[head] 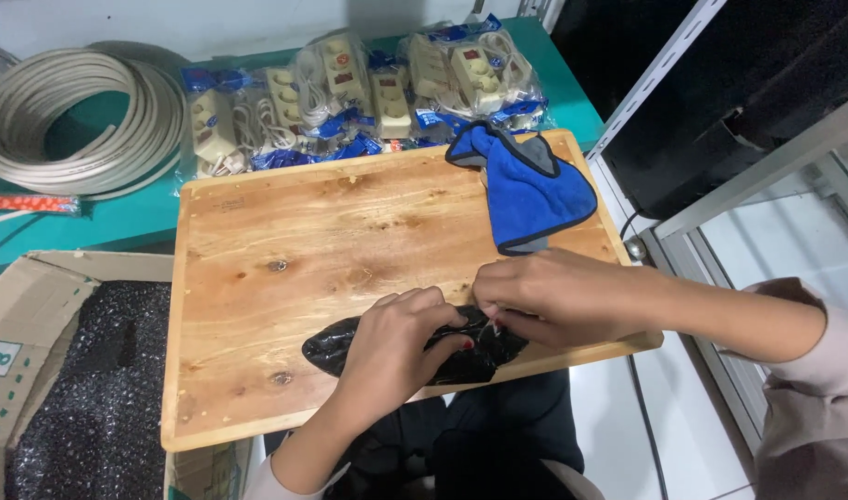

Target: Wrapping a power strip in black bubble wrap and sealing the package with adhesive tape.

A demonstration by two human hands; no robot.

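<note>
Covering black packet (350,347), both hands (401,338) hide its middle.

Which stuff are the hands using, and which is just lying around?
In use:
left hand
right hand
shiny black bag
wooden board

Lying about:
blue cloth
packaged power strips
cable coil
cardboard box

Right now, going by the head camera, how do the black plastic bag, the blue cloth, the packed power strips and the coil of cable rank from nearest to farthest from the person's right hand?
1. Black plastic bag: under the right hand, touching it.
2. Blue cloth: just beyond, on the wooden board.
3. Packed power strips: past the board's far edge.
4. Coil of cable: far left corner.
</note>
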